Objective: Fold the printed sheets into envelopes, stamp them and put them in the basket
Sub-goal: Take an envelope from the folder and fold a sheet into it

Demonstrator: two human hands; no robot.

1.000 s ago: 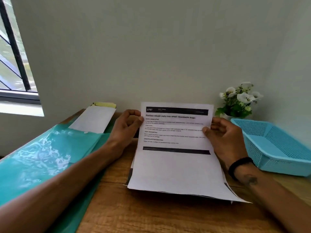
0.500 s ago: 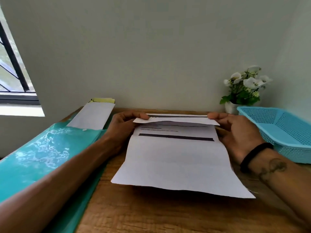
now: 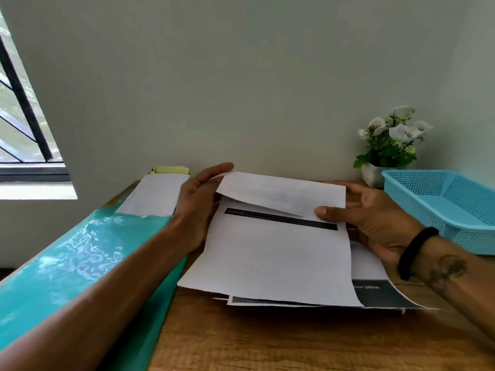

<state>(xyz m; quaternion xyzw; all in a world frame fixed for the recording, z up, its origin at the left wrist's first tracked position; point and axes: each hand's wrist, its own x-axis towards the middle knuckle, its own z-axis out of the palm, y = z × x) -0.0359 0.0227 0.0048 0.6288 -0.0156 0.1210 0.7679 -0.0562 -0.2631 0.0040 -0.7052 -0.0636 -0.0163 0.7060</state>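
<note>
A printed sheet (image 3: 276, 258) lies on the wooden desk with its far third bent over toward me, hiding most of the text; a black bar shows below the flap. My left hand (image 3: 198, 207) holds the flap's far left corner. My right hand (image 3: 372, 220) pinches the flap's right edge with the thumb on top. More printed sheets (image 3: 375, 293) lie stacked underneath. White envelopes (image 3: 155, 194) rest at the back left on a teal folder. The blue mesh basket (image 3: 442, 204) stands at the right.
A teal plastic folder (image 3: 80, 258) covers the desk's left side, with a yellow pad (image 3: 171, 170) behind the envelopes. A small pot of white flowers (image 3: 388, 145) sits in the back right corner by the wall. A window is at the left.
Both hands have brought the sheet's top edge farther over toward me, so the folded flap is wider and covers the printed text. The sheet has settled lower onto the stack.
</note>
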